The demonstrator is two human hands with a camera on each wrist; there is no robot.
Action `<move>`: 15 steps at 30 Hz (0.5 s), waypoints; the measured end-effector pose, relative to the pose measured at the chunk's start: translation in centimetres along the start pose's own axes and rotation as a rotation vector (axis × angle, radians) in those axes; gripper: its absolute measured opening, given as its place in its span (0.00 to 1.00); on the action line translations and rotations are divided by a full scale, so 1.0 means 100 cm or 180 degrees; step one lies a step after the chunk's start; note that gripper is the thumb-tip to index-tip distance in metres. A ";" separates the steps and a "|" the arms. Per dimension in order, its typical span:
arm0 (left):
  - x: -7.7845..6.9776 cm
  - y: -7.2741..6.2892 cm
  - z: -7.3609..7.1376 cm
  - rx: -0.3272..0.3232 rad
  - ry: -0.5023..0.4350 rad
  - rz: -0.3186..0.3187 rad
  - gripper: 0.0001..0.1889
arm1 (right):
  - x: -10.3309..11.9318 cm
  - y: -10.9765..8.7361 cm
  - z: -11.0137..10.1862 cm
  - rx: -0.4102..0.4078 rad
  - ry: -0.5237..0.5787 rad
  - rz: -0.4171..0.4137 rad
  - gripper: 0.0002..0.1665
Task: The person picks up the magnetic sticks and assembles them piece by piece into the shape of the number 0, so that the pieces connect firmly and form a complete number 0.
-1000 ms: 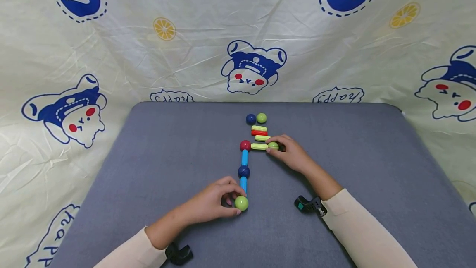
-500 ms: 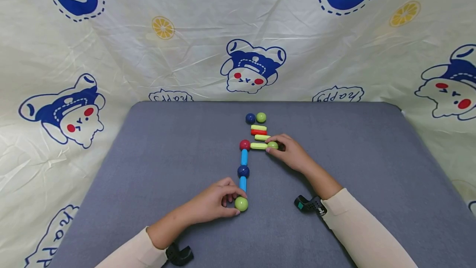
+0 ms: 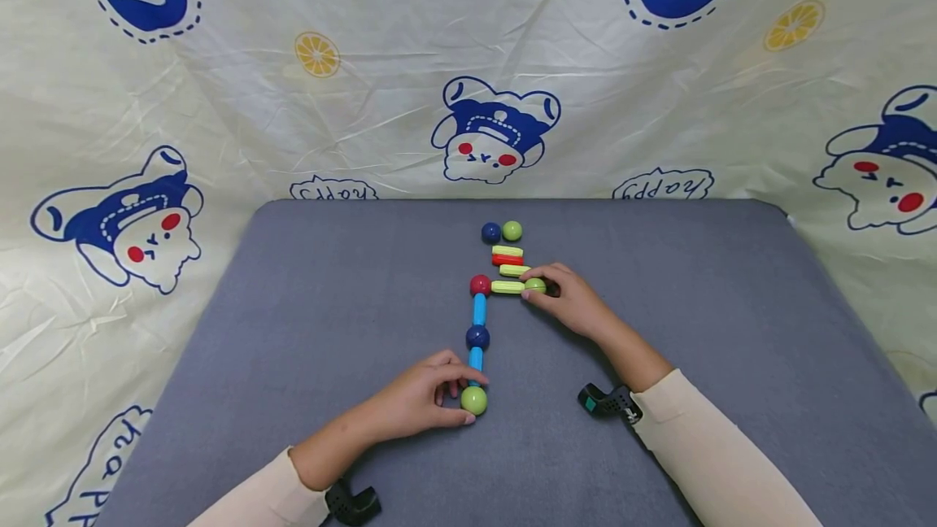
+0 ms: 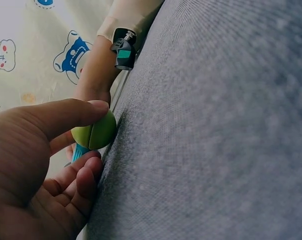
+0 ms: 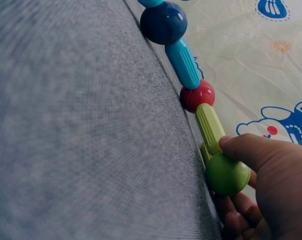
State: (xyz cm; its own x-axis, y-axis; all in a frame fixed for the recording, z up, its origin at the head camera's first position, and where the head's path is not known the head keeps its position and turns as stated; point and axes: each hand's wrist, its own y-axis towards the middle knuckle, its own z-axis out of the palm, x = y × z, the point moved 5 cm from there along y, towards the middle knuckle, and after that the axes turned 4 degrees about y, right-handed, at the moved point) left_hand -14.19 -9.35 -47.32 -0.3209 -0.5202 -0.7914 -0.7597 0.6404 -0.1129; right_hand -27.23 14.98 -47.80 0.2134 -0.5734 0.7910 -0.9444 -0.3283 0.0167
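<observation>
A chain of magnetic balls and rods lies on the grey table. My left hand (image 3: 417, 397) pinches the large green ball (image 3: 474, 401) at its near end between thumb and fingers, the forefinger crossing the near blue rod (image 3: 476, 359). Beyond that rod come a dark blue ball (image 3: 478, 337), another blue rod (image 3: 479, 310) and a red ball (image 3: 480, 285). From the red ball a yellow-green rod (image 3: 507, 287) runs right to a second green ball (image 5: 227, 174), which my right hand (image 3: 574, 299) pinches; its fingers partly cover this ball.
Behind the chain lie a loose yellow-green rod (image 3: 514, 271), a red rod (image 3: 507, 260) and another yellow-green rod (image 3: 507, 250). Farther back sit a dark blue ball (image 3: 491, 233) and a green ball (image 3: 512, 230). A printed cloth (image 3: 395, 120) hangs behind the table's far edge.
The fingertips of my left hand reach slightly farther right across the near blue rod. The right hand and the chain hold almost the same position; the head view shifts a little.
</observation>
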 end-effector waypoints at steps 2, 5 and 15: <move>0.000 0.000 0.000 -0.0011 -0.0019 -0.0008 0.22 | 0.000 0.000 0.000 -0.0010 -0.0005 -0.0014 0.17; -0.001 0.000 0.001 -0.0037 -0.0030 0.0036 0.21 | 0.000 0.000 -0.001 -0.0028 -0.0026 -0.0032 0.17; 0.000 -0.001 0.002 -0.0053 -0.0044 0.0136 0.19 | 0.001 -0.001 -0.003 -0.0151 0.0128 0.0032 0.20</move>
State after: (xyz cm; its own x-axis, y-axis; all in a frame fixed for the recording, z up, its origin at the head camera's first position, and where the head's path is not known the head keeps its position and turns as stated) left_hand -13.97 -9.31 -47.37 -0.3455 -0.4846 -0.8036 -0.7548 0.6523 -0.0689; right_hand -27.21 15.18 -47.56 0.1946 -0.5455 0.8152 -0.9574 -0.2863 0.0369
